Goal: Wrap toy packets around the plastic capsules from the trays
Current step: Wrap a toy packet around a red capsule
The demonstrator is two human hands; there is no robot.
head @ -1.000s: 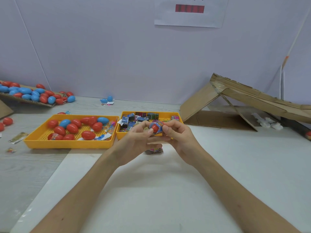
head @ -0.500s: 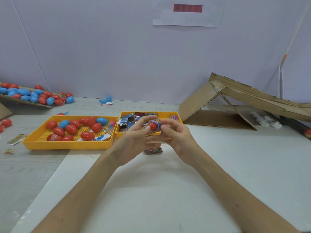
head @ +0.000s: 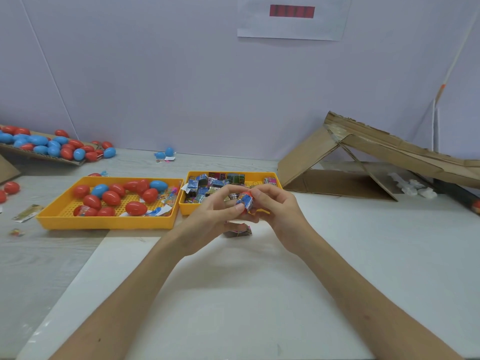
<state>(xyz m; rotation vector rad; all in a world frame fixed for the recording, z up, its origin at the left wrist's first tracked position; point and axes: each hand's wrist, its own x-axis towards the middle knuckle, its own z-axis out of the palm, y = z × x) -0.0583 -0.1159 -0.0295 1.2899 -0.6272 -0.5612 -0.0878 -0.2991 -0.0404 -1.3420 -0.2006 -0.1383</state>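
Observation:
Both hands meet above the white table in front of the right tray. My left hand (head: 210, 219) and my right hand (head: 279, 211) together pinch a red capsule (head: 248, 195) with a colourful toy packet (head: 245, 201) folded around it. A yellow tray (head: 104, 222) at the left holds several red and blue capsules (head: 111, 197). The second yellow tray (head: 276, 178), partly hidden behind my hands, holds several toy packets (head: 207, 184). One more packet (head: 237, 231) lies on the table under my hands.
A cardboard sheet (head: 44, 155) at the far left carries many red and blue capsules. Two blue capsules (head: 165, 154) lie near the wall. A folded cardboard ramp (head: 363, 157) stands at the right. Loose capsules (head: 10, 188) and wrappers (head: 27, 213) lie by the left edge.
The capsule has turned between my fingers and more of the packet now covers it. Both hands stay in the same place in front of the right tray.

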